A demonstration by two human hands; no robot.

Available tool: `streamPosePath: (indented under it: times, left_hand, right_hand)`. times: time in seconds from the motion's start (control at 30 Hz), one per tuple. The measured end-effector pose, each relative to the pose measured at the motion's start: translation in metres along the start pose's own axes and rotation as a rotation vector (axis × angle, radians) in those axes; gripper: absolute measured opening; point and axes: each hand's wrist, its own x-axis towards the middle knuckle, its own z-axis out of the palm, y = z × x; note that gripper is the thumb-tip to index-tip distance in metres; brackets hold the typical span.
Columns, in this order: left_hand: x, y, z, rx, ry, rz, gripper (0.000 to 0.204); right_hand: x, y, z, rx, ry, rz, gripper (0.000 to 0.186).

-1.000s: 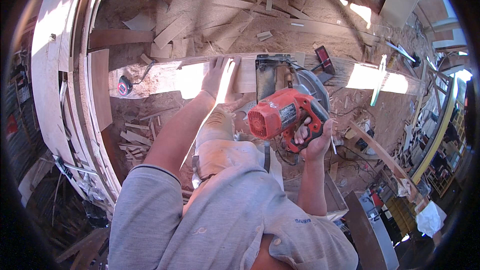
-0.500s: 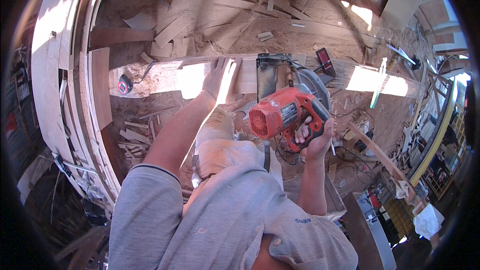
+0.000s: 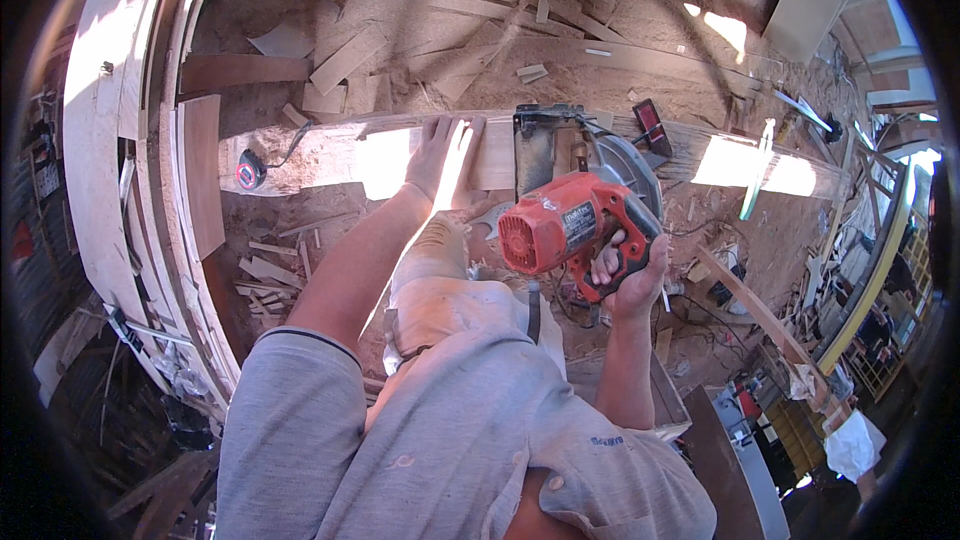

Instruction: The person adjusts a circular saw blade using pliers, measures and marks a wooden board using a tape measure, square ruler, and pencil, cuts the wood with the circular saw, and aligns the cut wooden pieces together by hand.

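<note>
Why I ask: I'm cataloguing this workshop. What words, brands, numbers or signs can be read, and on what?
Red circular saw: pale lettering on a dark label; wording and brand withheld.
Grey shirt: small dark lettering on the front, too blurred to read.
Tape measure: any marking on its face is too small to read.

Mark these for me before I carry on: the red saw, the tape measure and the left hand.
Red saw [image 3: 546,220]: head view, on the motor housing.
Tape measure [image 3: 249,171]: head view, on the case.
Left hand [image 3: 438,158]: head view, on the back of the hand.
</note>
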Motion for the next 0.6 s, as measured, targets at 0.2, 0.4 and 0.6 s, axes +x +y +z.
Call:
streamPosePath:
  times: [0.2, 0.4, 0.6]
  left_hand:
    - [0.001, 0.002, -0.005, 0.034, 0.006, 0.01, 0.134]
    - [0.001, 0.0, -0.003, -0.008, 0.007, 0.014, 0.131]
    - [0.001, 0.004, -0.01, -0.013, 0.007, 0.007, 0.131]
  right_hand:
    - [0.004, -0.002, -0.001, -0.024, -0.022, -0.009, 0.077]
    - [0.008, -0.006, 0.006, 0.006, -0.031, -0.024, 0.076]
    - [0.014, -0.009, 0.004, 0.014, -0.03, 0.016, 0.077]
